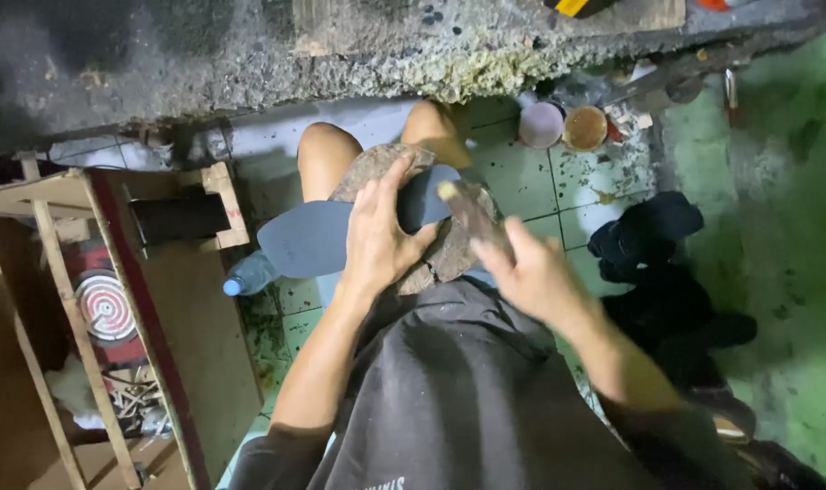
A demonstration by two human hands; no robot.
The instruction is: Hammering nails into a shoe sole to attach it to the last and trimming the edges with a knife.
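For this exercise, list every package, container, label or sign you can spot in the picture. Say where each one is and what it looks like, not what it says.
Plastic bottle: on the floor left of the left hand, clear, blue cap.
Round disc: lower left by the wooden frame, red and white rings.
Two tubs: on the tiles at the top, round, one pale, one brownish.
Shirt print: bottom edge, pale on dark.

A pale tiled floor (pixel 531 186) is seen below, edged by a rough concrete ledge (pixel 250 54); a wooden frame (pixel 59 272) is stood alongside.
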